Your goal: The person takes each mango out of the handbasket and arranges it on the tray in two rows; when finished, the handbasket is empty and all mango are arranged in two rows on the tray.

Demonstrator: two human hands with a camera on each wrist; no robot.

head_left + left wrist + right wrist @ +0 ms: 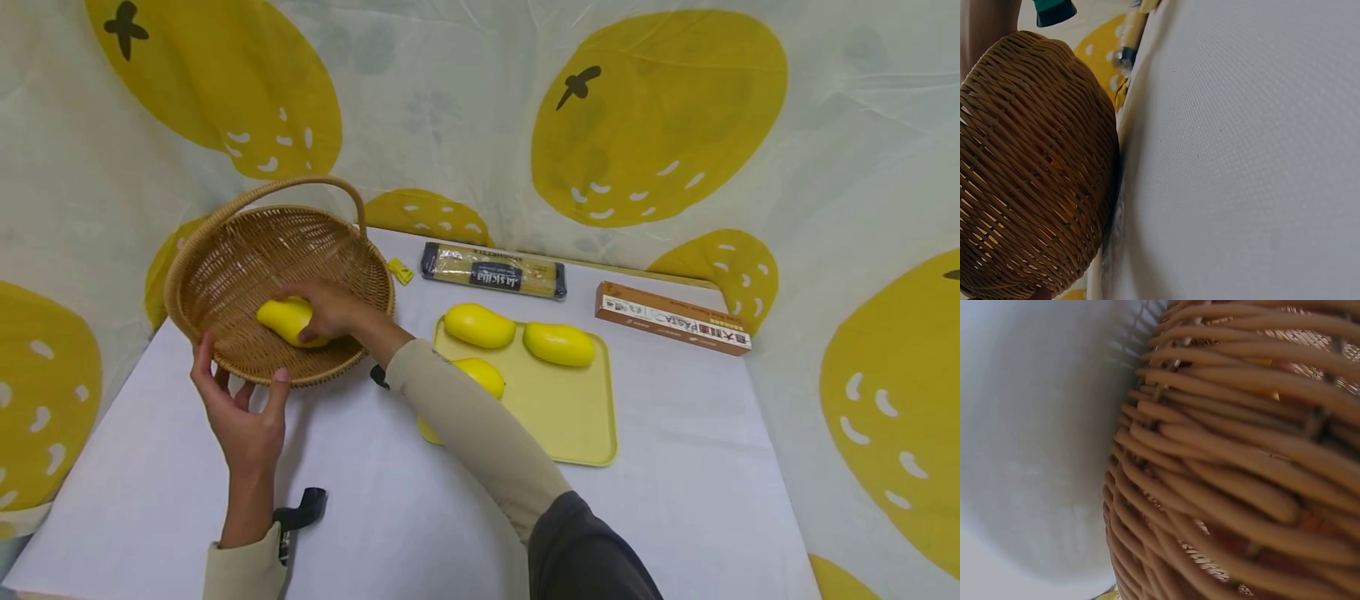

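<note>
A wicker basket (225, 275) with an arched handle stands at the left of the table, its opening turned toward me. At its near rim my left hand (247, 425) grips the edge, fingers and thumb spread along it. Inside the basket, my right hand (330, 310) holds a yellow mango (282, 319) close to the woven bottom. Only basket weave (1035, 162) fills the left part of the left wrist view. In the right wrist view the basket wall (1229, 444) hides the right hand and the mango.
Three more mangoes, one of them a front mango (483, 375) partly behind my right sleeve, lie on a yellow tray (562, 425). Behind it lie a spaghetti pack (491, 271) and a small yellow packet (401, 271). A long pasta box (671, 318) sits at the right.
</note>
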